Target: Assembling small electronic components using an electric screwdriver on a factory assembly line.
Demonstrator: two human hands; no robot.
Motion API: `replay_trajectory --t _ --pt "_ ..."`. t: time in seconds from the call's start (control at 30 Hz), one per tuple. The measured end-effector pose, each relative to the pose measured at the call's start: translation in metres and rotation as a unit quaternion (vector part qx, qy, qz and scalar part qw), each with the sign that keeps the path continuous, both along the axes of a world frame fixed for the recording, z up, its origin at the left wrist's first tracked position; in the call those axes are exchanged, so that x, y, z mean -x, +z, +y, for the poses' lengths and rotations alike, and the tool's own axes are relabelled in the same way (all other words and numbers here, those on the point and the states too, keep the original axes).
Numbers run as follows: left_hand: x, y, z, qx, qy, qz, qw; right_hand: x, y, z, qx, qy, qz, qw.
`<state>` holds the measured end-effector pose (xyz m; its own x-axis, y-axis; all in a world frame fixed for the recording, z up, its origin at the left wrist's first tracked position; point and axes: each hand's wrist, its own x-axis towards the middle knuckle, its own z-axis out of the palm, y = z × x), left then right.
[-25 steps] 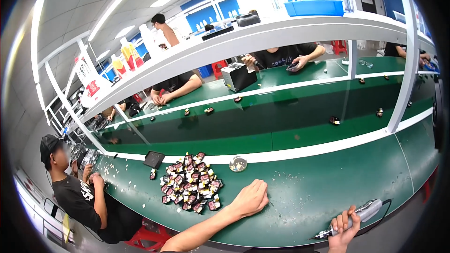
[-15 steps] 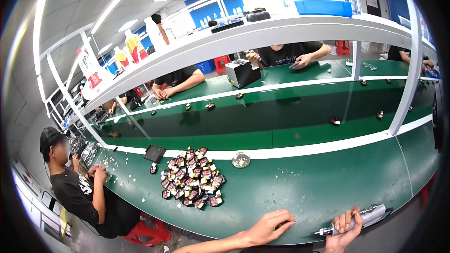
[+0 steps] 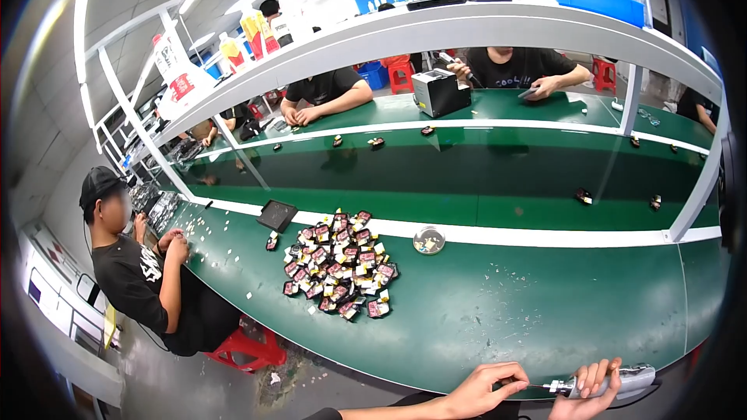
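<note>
The left hand (image 3: 486, 391), apart before, now pinches the thin tip (image 3: 538, 386) of the silver-grey cylindrical screwdriver (image 3: 636, 378); the right hand (image 3: 590, 393) wraps its body.

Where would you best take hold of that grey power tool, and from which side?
I'd grip the grey power tool around its thick, rounded body, coming from the near right side. Its slim metal tip points left, toward the left hand, so the wide body looks like the steadier hold. The right hand is wrapped around it there.
</note>
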<state>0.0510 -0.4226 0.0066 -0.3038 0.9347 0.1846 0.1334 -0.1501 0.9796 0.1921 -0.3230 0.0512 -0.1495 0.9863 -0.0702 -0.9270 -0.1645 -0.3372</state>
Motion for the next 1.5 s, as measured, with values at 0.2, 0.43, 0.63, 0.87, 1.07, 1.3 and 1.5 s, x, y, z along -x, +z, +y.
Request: replay_trajectory --t 0.2,0.43,0.63,0.87,1.07,1.3,1.5 --pt "-0.005 -0.001 0.002 0.01 -0.004 -0.044 0.999 0.003 -0.001 -0.001 0.017 -0.007 -0.005 1.0" --pt "-0.004 0.002 0.002 0.026 -0.023 -0.026 0.999 0.001 -0.004 0.0 0.012 -0.008 0.004 1.0" --pt "-0.006 -0.001 0.002 0.032 -0.027 -0.055 0.998 0.001 -0.005 0.002 0.017 -0.005 0.003 1.0" --pt "-0.01 0.004 -0.002 0.067 -0.035 -0.124 0.989 0.0 -0.006 -0.003 -0.005 0.003 -0.003 1.0" --pt "-0.012 0.001 0.002 0.003 -0.027 0.1 0.995 -0.009 -0.018 -0.003 -0.013 -0.072 -0.076 0.994" --pt "-0.005 0.001 0.013 -0.063 0.006 0.152 0.986 0.002 -0.019 0.009 -0.056 0.018 -0.024 0.998" --pt "-0.011 0.0 0.025 -0.027 -0.027 0.165 0.986 -0.012 -0.03 0.022 -0.058 0.013 -0.021 0.998"
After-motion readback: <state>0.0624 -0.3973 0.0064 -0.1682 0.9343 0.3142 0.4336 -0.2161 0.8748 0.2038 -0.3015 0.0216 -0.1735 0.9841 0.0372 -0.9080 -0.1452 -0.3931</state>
